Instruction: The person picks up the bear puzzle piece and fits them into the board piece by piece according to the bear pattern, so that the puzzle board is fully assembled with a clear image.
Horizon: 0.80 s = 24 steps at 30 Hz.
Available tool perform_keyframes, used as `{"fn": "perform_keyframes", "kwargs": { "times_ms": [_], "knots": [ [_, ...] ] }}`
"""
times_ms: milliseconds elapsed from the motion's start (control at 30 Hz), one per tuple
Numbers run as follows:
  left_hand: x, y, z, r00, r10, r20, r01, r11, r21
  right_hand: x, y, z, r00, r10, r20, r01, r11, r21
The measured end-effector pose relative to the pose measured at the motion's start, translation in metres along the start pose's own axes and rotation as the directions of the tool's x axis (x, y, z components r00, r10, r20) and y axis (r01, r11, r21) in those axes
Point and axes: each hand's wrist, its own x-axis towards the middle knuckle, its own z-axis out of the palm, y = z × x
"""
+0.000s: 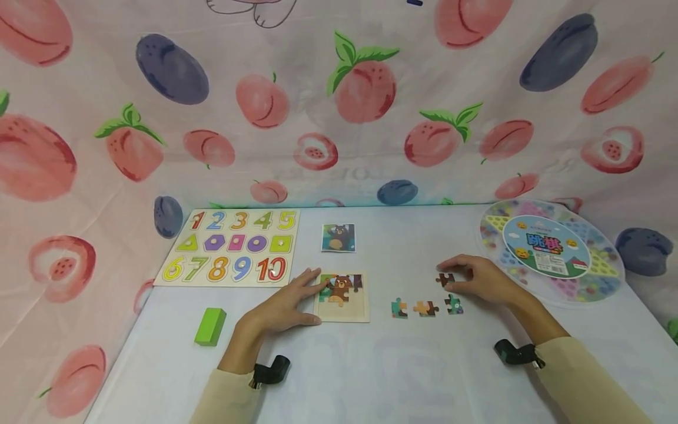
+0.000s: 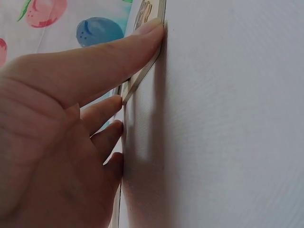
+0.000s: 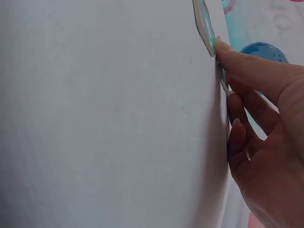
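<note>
nearest, two beige sleeves (image 1: 588, 377) reach in over the white-covered counter (image 1: 381, 383), a small black device (image 1: 272, 370) at each wrist. beyond the left one a green block (image 1: 210, 327) lies on the counter. three loose jigsaw pieces (image 1: 426, 308) lie in a row right of the wooden puzzle board (image 1: 344, 312), which sits near the middle, its upper part showing a brown bear and its lower part bare wood. the left hand (image 1: 283, 303) is spread wide at the board's left side, thumb at the near corner, a fingertip on the picture. the right hand (image 1: 479, 280) is narrow, pinching a brown piece (image 1: 445, 279) between thumb and fingers, just beyond the loose row. farther back are a number board (image 1: 228, 248) on the left, a bear card (image 1: 338, 238) beyond the puzzle, and a round game box (image 1: 548, 246) on the right. last comes a fruit-print cloth (image 1: 318, 106).
</note>
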Motion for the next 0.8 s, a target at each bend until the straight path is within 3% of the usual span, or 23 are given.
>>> {"fn": "perform_keyframes", "kwargs": {
  "times_ms": [300, 800],
  "knots": [
    [-0.0002, 0.0003, -0.0001, 1.0, -0.001, 0.004, 0.001, 1.0, 0.001, -0.0017, -0.0049, -0.0001, 0.997, -0.079, -0.018, 0.079, 0.996, -0.029],
    [-0.0003, 0.0008, -0.0009, 1.0, -0.01, 0.003, 0.01, 1.0, -0.004, 0.0005, -0.0065, 0.0021, 0.995, -0.095, -0.031, 0.095, 0.995, 0.003]
  ]
}}
